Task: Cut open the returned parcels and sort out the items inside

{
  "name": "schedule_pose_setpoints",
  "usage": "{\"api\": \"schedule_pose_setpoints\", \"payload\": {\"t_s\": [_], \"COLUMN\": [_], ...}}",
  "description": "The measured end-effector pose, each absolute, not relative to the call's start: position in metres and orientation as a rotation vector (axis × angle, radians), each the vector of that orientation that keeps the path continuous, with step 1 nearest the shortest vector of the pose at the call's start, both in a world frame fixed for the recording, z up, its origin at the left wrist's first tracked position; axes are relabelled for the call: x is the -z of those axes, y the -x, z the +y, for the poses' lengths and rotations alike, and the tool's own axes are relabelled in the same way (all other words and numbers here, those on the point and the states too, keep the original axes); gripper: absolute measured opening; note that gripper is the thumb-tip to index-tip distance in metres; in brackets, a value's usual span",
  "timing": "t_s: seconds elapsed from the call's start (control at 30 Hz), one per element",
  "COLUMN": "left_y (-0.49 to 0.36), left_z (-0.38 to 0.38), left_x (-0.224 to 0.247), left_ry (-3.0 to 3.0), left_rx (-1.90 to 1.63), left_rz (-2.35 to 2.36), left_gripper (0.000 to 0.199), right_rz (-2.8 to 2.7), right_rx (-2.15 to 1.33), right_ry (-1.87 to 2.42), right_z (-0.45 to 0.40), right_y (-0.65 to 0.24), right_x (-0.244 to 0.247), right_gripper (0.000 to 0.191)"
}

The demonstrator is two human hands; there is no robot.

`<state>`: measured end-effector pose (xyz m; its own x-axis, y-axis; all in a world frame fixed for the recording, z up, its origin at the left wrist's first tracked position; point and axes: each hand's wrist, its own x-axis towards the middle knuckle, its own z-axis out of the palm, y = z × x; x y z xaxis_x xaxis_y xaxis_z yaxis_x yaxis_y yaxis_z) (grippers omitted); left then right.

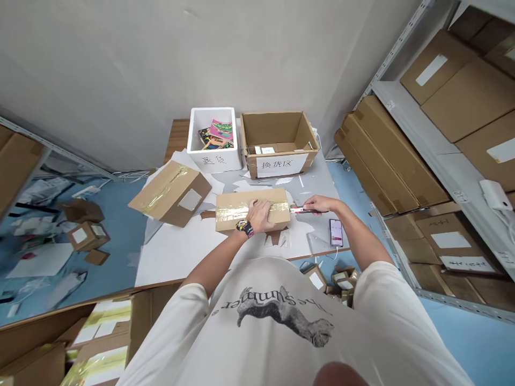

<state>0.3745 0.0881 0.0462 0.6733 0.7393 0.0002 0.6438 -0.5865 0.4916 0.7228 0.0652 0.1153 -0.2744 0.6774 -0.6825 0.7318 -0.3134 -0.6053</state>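
A taped cardboard box (231,206) lies on the table in front of me, clear yellowish tape running along its top. My left hand (260,215), with a watch on the wrist, grips the box from above, fingers bent over its top near the tape. In my right hand (319,204) is a utility knife (301,210), held in closed fingers. Its blade end points left and meets the right end of the box, at the tape. Whether the blade has gone into the tape is too small to tell.
Left of it stands another taped box (169,193), tilted. Behind are a white foam box (213,161) with colourful packets and an open carton (277,161) with a handwritten label. A phone (336,232) on a cable lies at right. Shelves (426,128) of boxes flank the right side.
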Motion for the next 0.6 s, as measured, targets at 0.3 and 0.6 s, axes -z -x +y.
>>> {"api": "schedule_pose_setpoints", "payload": {"t_s": [0.3, 0.6], "left_y": [-0.359, -0.334], "left_z": [0.066, 0.056], "left_x": [-0.050, -0.040], "left_ry": [-2.148, -1.437], "left_rx": [-0.602, -0.950], "left_rz": [0.898, 0.815], "left_gripper": [0.063, 0.075], "right_rz": [1.772, 2.403], "right_rx": [1.441, 0.979], "right_ry": [-2.978, -2.767], "right_z": [0.013, 0.009], "right_y": [-0.669, -0.482], "right_x": [-0.111, -0.080], "right_gripper": [0.074, 0.078]}}
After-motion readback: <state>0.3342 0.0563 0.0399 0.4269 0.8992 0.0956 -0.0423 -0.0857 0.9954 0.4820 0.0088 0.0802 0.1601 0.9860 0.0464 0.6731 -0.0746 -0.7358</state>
